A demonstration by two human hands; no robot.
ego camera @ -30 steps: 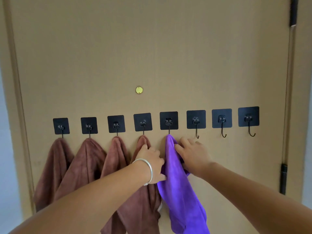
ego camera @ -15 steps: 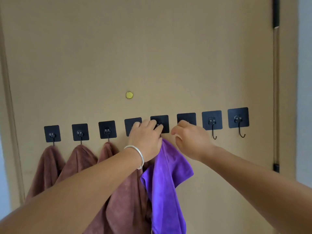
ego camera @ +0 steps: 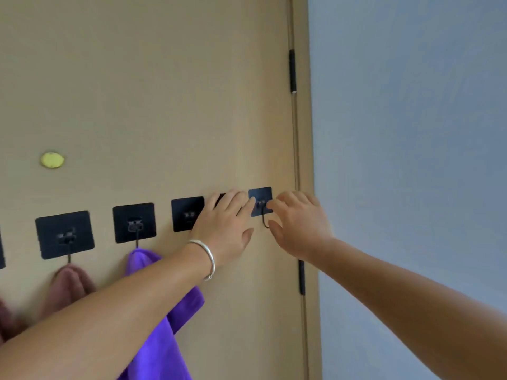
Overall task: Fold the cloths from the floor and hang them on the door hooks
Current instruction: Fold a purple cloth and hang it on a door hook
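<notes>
You had nothing readable before you: no text, label, brand or number stood on the door (ego camera: pixel 164 91) or its black hook plates (ego camera: pixel 134 222).

Pale blue-grey wall (ego camera: pixel 411 160), even light

Left hand (ego camera: pixel 223 229) covers most of one hook plate, only dark top corner showing; its hook hidden. Next plate left (ego camera: pixel 187 213) partly behind same hand, hook below unseen. Purple cloth (ego camera: pixel 162 338) crossed by left forearm, lower end cut by bottom edge. Brown cloth (ego camera: pixel 67 286) blurred (folds unreadable), lower part behind forearm. Further brown cloth at left edge cut off, smeared. Plate at far left (ego camera: pixel 1 250) mere sliver. Rightmost hook (ego camera: pixel 264 222) partly masked by right hand (ego camera: pixel 300 226) fingertips; contact unclear.
</notes>
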